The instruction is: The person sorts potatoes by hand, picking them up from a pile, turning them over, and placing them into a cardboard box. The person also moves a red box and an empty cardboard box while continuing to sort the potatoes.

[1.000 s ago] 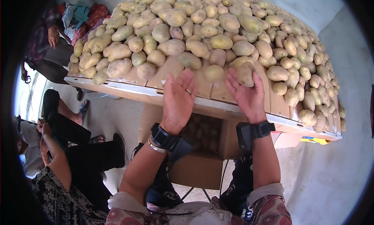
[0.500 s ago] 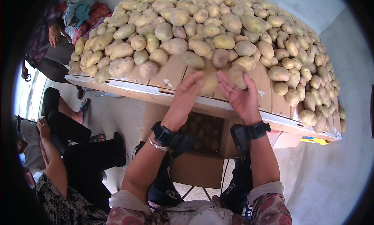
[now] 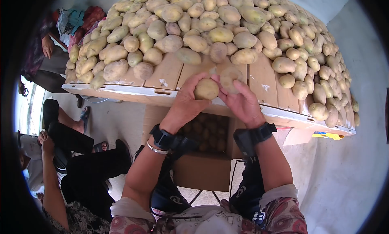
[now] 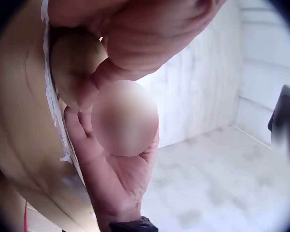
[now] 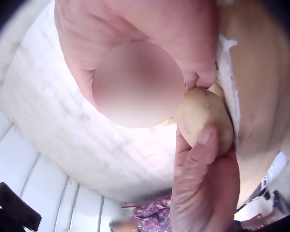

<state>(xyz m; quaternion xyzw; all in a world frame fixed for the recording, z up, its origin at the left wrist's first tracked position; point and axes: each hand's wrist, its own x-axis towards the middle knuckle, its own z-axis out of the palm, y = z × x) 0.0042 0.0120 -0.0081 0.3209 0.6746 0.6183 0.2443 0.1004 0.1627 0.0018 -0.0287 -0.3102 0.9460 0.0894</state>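
In the head view the left hand (image 3: 189, 100) grips a round, pale yellow potato (image 3: 206, 89) just over the table's front edge. Its thumb presses the potato's near side, as the right wrist view shows on that same potato (image 5: 203, 118). Close beside it, the right hand (image 3: 242, 102) holds another potato (image 3: 232, 79) between thumb and fingers, palm turned up. This second potato looks blurred. The fingertips of both hands meet between the two potatoes. In the left wrist view the right hand (image 4: 118, 181) shows below the left.
A big heap of potatoes (image 3: 194, 43) covers the back of the cardboard-topped table (image 3: 263, 82). Below the front edge stands an open cardboard box (image 3: 204, 169) with potatoes inside. People sit at the left, one with dark trousers (image 3: 89, 169). A wall (image 3: 344, 165) rises at the right.
Both hands have come together and nearer the body. The left hand, empty with its palm up a second ago, has picked up the pale potato from the table. The right hand keeps its potato.
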